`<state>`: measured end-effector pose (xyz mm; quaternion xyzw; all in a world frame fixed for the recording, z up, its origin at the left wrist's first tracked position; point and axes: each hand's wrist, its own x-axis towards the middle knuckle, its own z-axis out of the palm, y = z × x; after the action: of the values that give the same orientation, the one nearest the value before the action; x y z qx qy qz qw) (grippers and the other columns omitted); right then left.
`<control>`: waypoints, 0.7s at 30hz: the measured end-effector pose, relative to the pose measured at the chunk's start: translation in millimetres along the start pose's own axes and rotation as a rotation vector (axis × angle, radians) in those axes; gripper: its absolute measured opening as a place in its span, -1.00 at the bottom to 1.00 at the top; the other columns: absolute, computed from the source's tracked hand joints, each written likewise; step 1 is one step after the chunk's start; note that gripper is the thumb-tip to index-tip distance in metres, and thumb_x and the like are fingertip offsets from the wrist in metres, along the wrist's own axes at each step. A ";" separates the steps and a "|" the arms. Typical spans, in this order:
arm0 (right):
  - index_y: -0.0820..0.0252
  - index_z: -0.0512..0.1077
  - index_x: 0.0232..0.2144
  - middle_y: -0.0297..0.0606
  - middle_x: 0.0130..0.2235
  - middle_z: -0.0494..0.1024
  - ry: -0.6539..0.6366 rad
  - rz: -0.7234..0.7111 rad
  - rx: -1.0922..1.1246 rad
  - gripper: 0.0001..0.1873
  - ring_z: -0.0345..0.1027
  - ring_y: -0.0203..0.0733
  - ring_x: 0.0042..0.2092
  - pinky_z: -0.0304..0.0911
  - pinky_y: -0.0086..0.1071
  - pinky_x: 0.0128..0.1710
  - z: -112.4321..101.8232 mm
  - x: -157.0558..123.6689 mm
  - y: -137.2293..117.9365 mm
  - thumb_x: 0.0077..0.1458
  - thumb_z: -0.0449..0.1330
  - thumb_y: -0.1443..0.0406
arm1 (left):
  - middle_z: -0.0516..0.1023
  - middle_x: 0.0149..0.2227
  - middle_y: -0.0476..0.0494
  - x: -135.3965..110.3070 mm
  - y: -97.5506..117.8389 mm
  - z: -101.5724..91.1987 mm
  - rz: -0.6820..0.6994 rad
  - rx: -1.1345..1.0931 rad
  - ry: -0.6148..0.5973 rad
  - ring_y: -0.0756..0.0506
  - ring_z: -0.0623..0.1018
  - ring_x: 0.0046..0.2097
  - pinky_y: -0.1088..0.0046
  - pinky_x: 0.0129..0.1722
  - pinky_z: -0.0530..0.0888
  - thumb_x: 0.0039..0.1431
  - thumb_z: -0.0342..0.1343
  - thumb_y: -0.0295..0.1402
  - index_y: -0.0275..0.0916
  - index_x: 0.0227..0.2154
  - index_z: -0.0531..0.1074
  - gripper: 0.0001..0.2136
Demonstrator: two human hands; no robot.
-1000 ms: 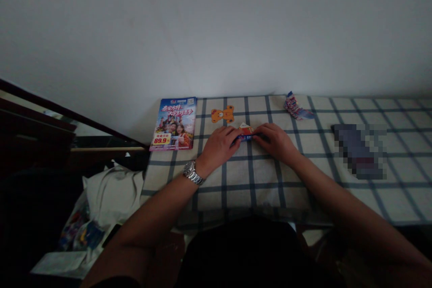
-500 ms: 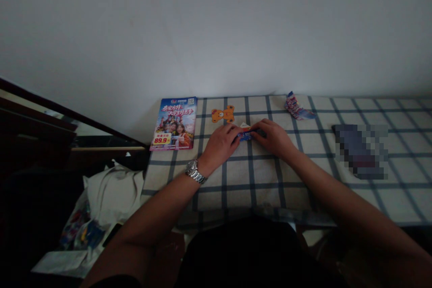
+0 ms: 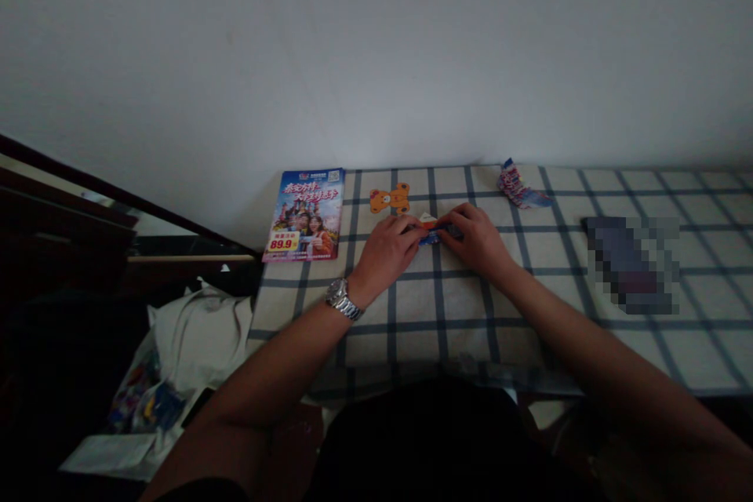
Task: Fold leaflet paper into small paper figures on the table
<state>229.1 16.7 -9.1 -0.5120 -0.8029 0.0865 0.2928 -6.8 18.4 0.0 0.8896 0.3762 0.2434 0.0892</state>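
In the head view, one checked cloth (image 3: 412,337) is covering the counter (image 3: 365,345), and two bare hands are working over it. One small folded paper (image 3: 428,238), showing blue, orange and white, is lying on the cloth between them. Item count around it: one pile of printed leaflets (image 3: 306,212), sheet number not readable, is resting at the far left corner; one orange bear cutout (image 3: 389,198) is lying just beyond the left hand (image 3: 388,251); one crumpled, pleated paper (image 3: 521,187) is lying near the wall (image 3: 412,55); one dark, pixelated object (image 3: 623,263) is lying well to the right. The left grip is closing narrowly, thumb and fingertips pressing on the folded paper's left end. The right grip, at the right hand (image 3: 478,243), is pinching the right end, thumb and forefinger nearly together. One metal watch (image 3: 344,300) is encircling the left wrist. One white bag (image 3: 200,337) is standing below the counter's left edge.
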 end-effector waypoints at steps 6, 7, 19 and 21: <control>0.10 0.58 -0.07 -0.08 -0.08 0.51 0.028 -0.015 -0.083 -0.80 0.36 0.12 -0.06 0.36 0.02 -0.02 -0.8 -0.5 0.3 0.27 0.29 0.24 | 0.53 0.20 -0.15 -1.1 1.4 -1.1 0.065 -0.014 -0.025 -0.20 0.48 0.22 0.07 0.26 0.45 0.37 0.10 -0.51 -0.17 0.11 0.50 -0.68; 0.09 0.58 -0.07 -0.07 -0.08 0.51 0.034 -0.016 -0.088 -0.80 0.35 0.13 -0.06 0.36 0.03 -0.02 -1.3 -0.4 0.5 0.27 0.29 0.23 | 0.54 0.17 -0.15 -1.6 3.0 -2.3 0.061 -0.004 -0.030 -0.21 0.49 0.21 0.05 0.25 0.45 0.36 0.12 -0.49 -0.17 0.11 0.50 -0.69; 0.01 0.46 0.20 -0.06 0.20 0.49 0.012 -0.108 -0.054 -0.60 0.34 0.19 0.20 0.33 0.15 0.22 -17.0 -4.1 -0.7 0.35 0.21 0.22 | 0.50 -0.01 -0.25 -6.6 20.2 -10.0 0.062 0.149 -0.082 -0.28 0.45 0.04 0.00 0.11 0.47 0.44 0.08 -0.25 -0.20 0.15 0.48 -0.69; 0.00 0.42 0.25 -0.07 0.22 0.49 -0.036 -0.142 -0.045 -0.57 0.35 0.16 0.23 0.33 0.14 0.25 -18.0 -6.1 -0.3 0.37 0.19 0.24 | 0.49 -0.01 -0.26 -7.2 22.3 -9.7 0.073 0.164 -0.096 -0.28 0.45 0.01 0.02 0.07 0.47 0.45 0.07 -0.24 -0.20 0.14 0.49 -0.69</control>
<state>240.8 8.3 3.3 -0.4584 -0.8441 0.0566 0.2724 -2.0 -2.5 13.4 0.9176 0.3575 0.1720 0.0253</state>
